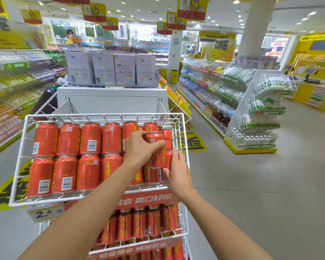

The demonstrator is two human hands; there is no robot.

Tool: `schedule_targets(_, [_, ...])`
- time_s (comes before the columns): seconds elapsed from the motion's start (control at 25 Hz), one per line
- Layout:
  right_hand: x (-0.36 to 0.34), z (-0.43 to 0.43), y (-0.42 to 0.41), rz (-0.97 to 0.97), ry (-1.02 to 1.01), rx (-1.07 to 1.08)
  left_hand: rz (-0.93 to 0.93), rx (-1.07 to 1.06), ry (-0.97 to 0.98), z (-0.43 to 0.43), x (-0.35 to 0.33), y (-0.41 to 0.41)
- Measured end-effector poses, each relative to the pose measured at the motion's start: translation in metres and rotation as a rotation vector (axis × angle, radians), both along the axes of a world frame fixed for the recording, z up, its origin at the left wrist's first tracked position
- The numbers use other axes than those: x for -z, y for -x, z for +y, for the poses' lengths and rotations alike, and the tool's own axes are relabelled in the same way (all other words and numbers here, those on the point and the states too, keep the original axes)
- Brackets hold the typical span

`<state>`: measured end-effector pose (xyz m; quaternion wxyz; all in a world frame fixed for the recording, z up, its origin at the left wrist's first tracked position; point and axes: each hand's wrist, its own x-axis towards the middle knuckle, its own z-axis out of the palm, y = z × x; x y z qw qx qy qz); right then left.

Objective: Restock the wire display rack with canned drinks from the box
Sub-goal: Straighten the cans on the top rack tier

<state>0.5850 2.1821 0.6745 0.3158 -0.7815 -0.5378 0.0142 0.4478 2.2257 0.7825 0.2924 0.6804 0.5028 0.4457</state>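
the left hand (141, 147) grips a red can (156, 139) from the side and holds it upright over the right end of the top basket (101, 115) of the wire rack. the right hand (177, 172) lies with fairly straight fingers against the front cans at that same end, just beside the basket's right wall. two rows of standing cans (68, 156) fill the basket (barcodes and lettering face different ways). below hang a red strip (148, 198) and a price tag (45, 213) reading 2.6, above a lower tier (139, 222) of more cans.
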Motion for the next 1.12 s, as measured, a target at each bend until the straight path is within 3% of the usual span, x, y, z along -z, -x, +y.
schedule_targets(0.28, [0.007,0.009,-0.005,0.06,-0.023,0.022,0.013,0.01,0.002,0.004,-0.001,-0.017])
schedule_targets(0.6, [0.002,0.006,0.001,-0.084,-0.025,0.108,0.009,-0.045,0.009,0.01,-0.009,-0.013])
schedule_targets(1.12, [-0.006,-0.006,0.008,-0.074,-0.038,0.139,0.016,-0.035,0.01,0.014,-0.007,-0.013])
